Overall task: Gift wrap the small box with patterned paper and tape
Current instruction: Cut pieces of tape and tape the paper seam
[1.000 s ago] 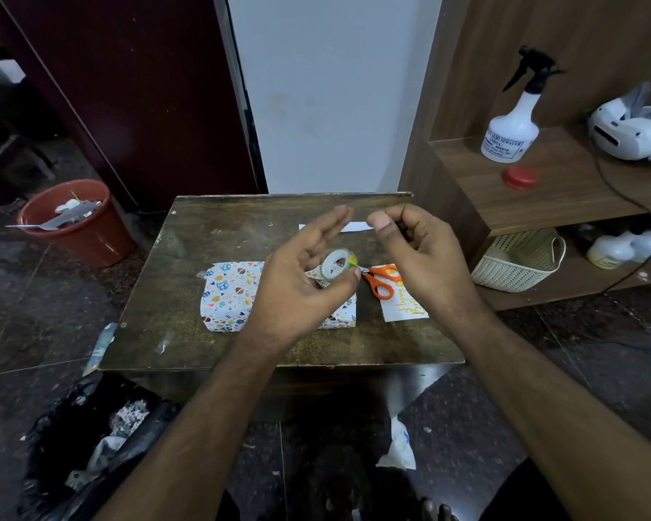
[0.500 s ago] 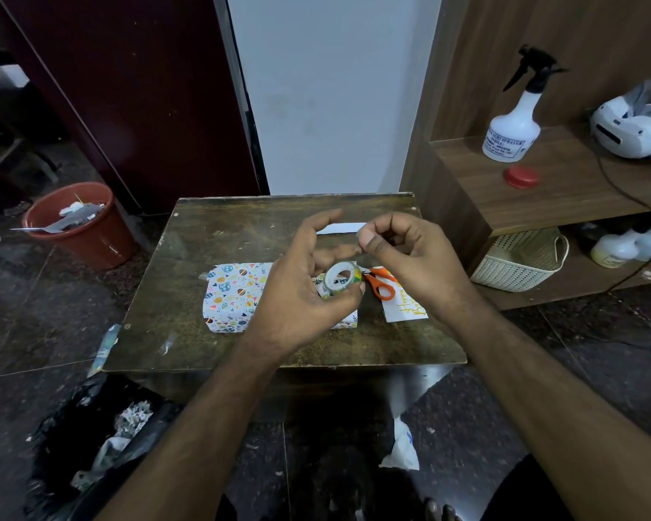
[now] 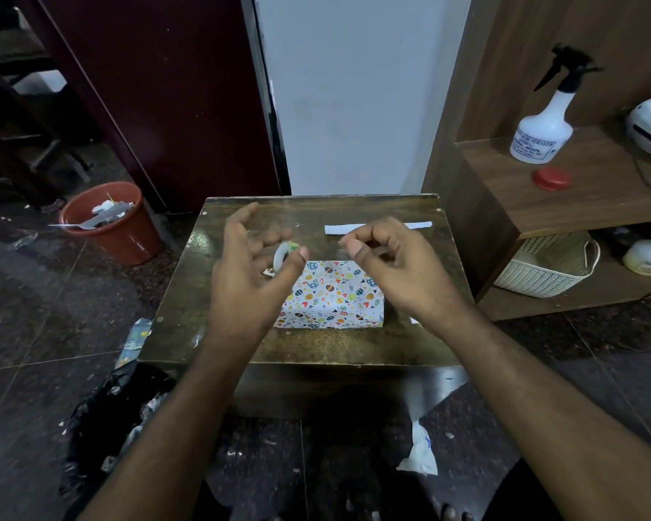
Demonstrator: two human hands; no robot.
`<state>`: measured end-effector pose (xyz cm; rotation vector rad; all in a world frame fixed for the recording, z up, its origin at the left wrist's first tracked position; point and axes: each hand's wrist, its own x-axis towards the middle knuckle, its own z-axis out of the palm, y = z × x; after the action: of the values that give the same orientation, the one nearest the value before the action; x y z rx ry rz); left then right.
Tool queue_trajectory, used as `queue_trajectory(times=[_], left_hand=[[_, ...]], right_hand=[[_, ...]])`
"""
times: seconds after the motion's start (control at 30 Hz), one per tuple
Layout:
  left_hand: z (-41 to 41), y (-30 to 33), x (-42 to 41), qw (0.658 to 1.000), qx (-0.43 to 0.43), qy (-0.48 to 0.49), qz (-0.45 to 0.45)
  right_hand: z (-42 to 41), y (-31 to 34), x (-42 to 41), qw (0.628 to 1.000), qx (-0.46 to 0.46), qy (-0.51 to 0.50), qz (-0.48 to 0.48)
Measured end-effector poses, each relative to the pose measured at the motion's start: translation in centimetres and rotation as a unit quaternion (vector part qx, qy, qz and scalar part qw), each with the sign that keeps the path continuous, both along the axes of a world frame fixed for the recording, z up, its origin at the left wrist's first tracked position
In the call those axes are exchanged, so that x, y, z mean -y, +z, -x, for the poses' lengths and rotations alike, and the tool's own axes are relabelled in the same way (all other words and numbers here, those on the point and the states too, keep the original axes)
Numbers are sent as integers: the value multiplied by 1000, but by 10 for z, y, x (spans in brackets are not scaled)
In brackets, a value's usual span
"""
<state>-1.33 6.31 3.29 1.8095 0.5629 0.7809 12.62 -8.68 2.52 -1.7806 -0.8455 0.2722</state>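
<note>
A small box wrapped in white paper with coloured egg and heart prints [image 3: 333,295] lies on the dark wooden table [image 3: 316,344]. My left hand [image 3: 247,272] hovers above the box's left end and holds a roll of clear tape [image 3: 282,255] between thumb and fingers. My right hand [image 3: 388,265] is up over the box's right end, thumb and fingers pinched together; a thin clear strip of tape seems to run from the roll to that pinch, hard to make out. The scissors seen earlier are hidden behind my right hand.
A white paper strip [image 3: 376,227] lies at the table's far edge. An orange bucket with scraps [image 3: 110,223] stands on the floor at left, a black rubbish bag [image 3: 110,415] near left. At right a wooden shelf [image 3: 579,197] holds a spray bottle [image 3: 545,118], a red lid [image 3: 551,178] and a white basket [image 3: 549,268].
My hands have moved apart, the left with the tape roll going left and the right going right. The view has shifted, so the box now shows between my hands.
</note>
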Motion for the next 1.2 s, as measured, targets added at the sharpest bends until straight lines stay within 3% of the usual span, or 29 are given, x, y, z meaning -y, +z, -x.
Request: queue_trajectory(times=[0.23, 0.53, 0.97, 1.2], left_hand=[[-3, -3, -3, 1000, -2, 1, -1], [-6, -2, -8, 996, -43, 30, -73], [-10, 0, -4, 994, -61, 13, -95], [-10, -1, -3, 993, -63, 11, -101]], right_hand=[[13, -10, -3, 976, 167, 60, 127], [16, -2, -12, 999, -11, 33, 22], [18, 5, -4, 996, -42, 77, 20], [20, -2, -10, 997, -12, 35, 62]])
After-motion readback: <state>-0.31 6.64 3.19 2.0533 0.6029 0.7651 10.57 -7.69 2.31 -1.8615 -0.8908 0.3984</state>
